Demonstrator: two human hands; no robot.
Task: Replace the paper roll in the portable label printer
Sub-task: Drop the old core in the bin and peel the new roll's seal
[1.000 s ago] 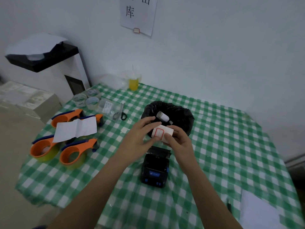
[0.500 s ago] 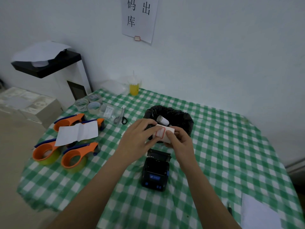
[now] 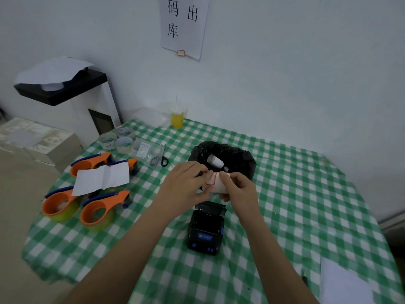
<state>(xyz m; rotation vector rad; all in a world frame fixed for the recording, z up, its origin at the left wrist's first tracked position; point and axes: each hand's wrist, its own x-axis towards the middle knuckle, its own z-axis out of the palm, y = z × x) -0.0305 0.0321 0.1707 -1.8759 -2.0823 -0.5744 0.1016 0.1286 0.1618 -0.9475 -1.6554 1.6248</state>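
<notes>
A small black label printer (image 3: 206, 232) with blue buttons lies on the green checked tablecloth, its lid (image 3: 210, 207) standing open at the far end. Just above and behind it, both hands hold a white label roll (image 3: 215, 184) with a red-outlined label. My left hand (image 3: 186, 185) grips the roll's left side. My right hand (image 3: 237, 187) pinches it from the right with thumb and fingers. Behind the hands, a black bin bag (image 3: 238, 159) holds an empty white paper core (image 3: 215, 161).
Three orange tape dispensers (image 3: 96, 212) and a white sheet (image 3: 102, 177) lie at the left. Tape rolls (image 3: 123, 143), scissors (image 3: 161, 159) and a yellow drink cup (image 3: 177, 117) sit farther back. White paper (image 3: 344, 284) lies at the table's near right corner.
The view has tilted up, so everything sits lower in frame. Both hands keep hold of the label roll and have worked it slightly between the fingers; the printer has not moved.
</notes>
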